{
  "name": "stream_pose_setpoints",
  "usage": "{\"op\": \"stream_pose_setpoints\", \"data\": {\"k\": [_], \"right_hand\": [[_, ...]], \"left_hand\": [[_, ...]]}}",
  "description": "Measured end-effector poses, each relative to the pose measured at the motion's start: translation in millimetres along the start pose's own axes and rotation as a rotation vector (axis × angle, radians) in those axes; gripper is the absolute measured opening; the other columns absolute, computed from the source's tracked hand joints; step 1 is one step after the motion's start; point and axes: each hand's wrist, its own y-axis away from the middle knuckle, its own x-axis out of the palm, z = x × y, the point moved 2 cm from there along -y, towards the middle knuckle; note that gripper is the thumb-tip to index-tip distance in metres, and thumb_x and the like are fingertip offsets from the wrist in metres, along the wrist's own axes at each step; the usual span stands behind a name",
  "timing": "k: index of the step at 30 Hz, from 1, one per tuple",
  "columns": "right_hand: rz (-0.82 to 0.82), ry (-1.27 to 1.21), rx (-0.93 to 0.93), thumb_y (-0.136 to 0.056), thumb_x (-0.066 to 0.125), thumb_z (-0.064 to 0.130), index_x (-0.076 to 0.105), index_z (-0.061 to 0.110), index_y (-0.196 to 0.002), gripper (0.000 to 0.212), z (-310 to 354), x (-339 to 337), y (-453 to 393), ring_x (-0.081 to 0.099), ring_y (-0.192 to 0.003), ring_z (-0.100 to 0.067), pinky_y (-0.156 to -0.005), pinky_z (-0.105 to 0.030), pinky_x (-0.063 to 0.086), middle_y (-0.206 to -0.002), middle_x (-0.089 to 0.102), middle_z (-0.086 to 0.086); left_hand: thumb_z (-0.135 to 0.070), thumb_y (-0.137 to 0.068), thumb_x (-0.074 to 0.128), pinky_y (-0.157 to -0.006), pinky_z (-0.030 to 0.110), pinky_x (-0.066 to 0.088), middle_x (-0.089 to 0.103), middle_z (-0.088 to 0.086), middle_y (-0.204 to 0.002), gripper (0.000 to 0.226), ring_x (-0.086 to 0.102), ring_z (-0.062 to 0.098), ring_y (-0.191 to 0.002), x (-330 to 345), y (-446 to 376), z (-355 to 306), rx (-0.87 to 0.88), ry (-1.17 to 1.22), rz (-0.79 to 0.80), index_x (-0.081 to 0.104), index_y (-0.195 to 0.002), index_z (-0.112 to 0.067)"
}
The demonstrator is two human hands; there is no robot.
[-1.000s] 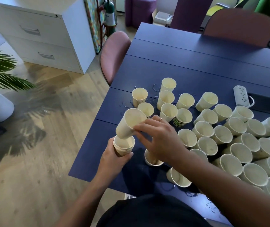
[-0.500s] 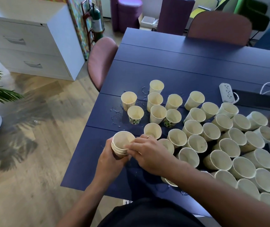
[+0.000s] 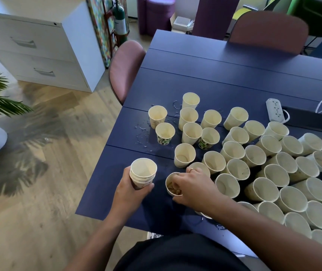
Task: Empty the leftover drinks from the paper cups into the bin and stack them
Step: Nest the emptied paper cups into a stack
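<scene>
Two hands engaged: left hand (image 3: pixel 130 189) grips the nested stack (image 3: pixel 143 173) above the bench (image 3: pixel 234 75); right hand (image 3: pixel 190 185) pinches the brown-filled cup (image 3: pixel 172 185). Tilting the cup risks spillage; no bin visible.

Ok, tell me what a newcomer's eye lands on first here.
A crowd of paper cups covers the right side of the blue table. Near its front edge, the left hand holds a stack of cups, and the right hand grips a cup with brown dregs.
</scene>
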Motion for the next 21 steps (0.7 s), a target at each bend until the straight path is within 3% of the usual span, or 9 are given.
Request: {"op": "stream_pose_setpoints", "data": {"k": [3,5,8,11,13,17,21], "right_hand": [[-0.022,-0.028,-0.018,-0.086,0.063,0.037,0.062,0.02,-0.091,0.018,-1,9,-3,0.056,-0.091,-0.028,-0.077,-0.037,0.038,-0.095,0.068,-0.001],[-0.069,-0.021,-0.04,-0.079,0.067,0.032,0.061,0.022,-0.076,0.013,-2,13,-4,0.058,-0.078,-0.026,-0.067,-0.035,0.039,-0.077,0.067,0.0],[-0.187,-0.015,-0.051,-0.068,0.075,0.029,0.055,0.025,-0.061,0.022,-4,13,-6,0.054,-0.058,-0.022,-0.053,-0.03,0.037,-0.058,0.057,0.006],[-0.339,-0.177,-0.051,-0.08,0.064,0.029,0.063,0.022,-0.072,0.011,-5,1,-7,0.054,-0.063,-0.024,-0.054,-0.034,0.048,-0.068,0.062,0.004],[-0.439,-0.256,-0.009,-0.085,0.056,0.032,0.066,0.02,-0.081,0.016,-5,-15,-6,0.055,-0.064,-0.024,-0.053,-0.035,0.049,-0.076,0.064,0.003],[-0.636,-0.345,0.001,-0.086,0.072,0.019,0.071,0.017,-0.096,0.01,-9,-45,-6,0.056,-0.078,-0.021,-0.065,-0.032,0.051,-0.092,0.068,0.003],[-0.687,-0.371,-0.08,-0.089,0.068,0.023,0.074,0.016,-0.098,0.013,-8,-56,-10,0.058,-0.08,-0.023,-0.067,-0.037,0.054,-0.094,0.07,0.003]], "left_hand": [[-0.027,-0.076,0.088,-0.085,0.025,0.049,0.059,-0.022,-0.117,0.062,0.057,0.001,-0.109,-1,1,2,-0.01,0.001,0.007,0.048,-0.123,-0.033],[-0.028,-0.077,0.088,-0.084,0.022,0.048,0.059,-0.022,-0.118,0.063,0.057,0.0,-0.109,-2,2,3,-0.015,-0.001,0.014,0.047,-0.124,-0.033],[-0.027,-0.077,0.088,-0.083,0.022,0.047,0.058,-0.025,-0.116,0.061,0.055,-0.005,-0.108,-4,2,4,-0.025,-0.007,0.017,0.047,-0.123,-0.034],[-0.027,-0.077,0.088,-0.084,0.026,0.049,0.058,-0.025,-0.115,0.061,0.055,-0.005,-0.107,-4,1,4,-0.032,-0.012,0.022,0.047,-0.122,-0.035],[-0.027,-0.077,0.087,-0.084,0.026,0.049,0.059,-0.024,-0.115,0.06,0.056,-0.003,-0.107,-4,0,4,-0.035,-0.016,0.023,0.047,-0.122,-0.035],[-0.028,-0.077,0.087,-0.08,0.023,0.047,0.062,-0.022,-0.114,0.061,0.058,-0.001,-0.106,1,-2,2,-0.036,-0.023,0.061,0.048,-0.123,-0.036],[-0.029,-0.076,0.087,-0.083,0.027,0.051,0.063,-0.023,-0.111,0.063,0.059,-0.005,-0.102,9,-7,-6,-0.017,-0.031,0.105,0.048,-0.125,-0.04]]}}
